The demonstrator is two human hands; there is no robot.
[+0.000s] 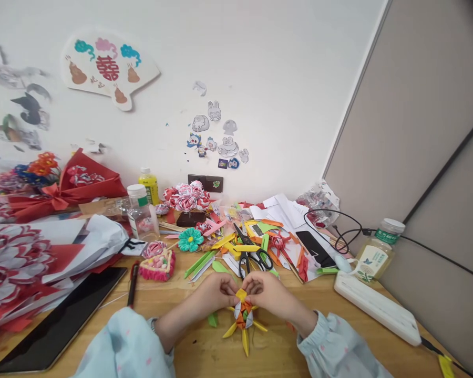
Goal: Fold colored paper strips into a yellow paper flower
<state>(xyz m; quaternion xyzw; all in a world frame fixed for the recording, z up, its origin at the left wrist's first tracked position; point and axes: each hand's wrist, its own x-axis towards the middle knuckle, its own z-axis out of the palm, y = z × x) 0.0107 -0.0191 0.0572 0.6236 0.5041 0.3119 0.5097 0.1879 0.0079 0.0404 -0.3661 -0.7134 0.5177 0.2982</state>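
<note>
Low in the middle of the head view, a folded paper flower (244, 316) in orange, white and green has pointed yellow petals spreading toward me. My left hand (220, 292) pinches its far side, where a yellow paper tip (241, 295) shows between my fingers. From the other side my right hand (262, 292) pinches the same part, its fingertips close to the left ones. The fingers hide some of the far petals. Just beyond my hands lie black-handled scissors (255, 257) on coloured paper strips.
Paper scraps (224, 247) cover the desk's middle. A phone (315, 249), a plastic bottle (378, 252) and a white power strip (376, 307) are to the right. At left lie a black tablet (59, 320), a pen (133, 283) and paper bouquets (16, 257).
</note>
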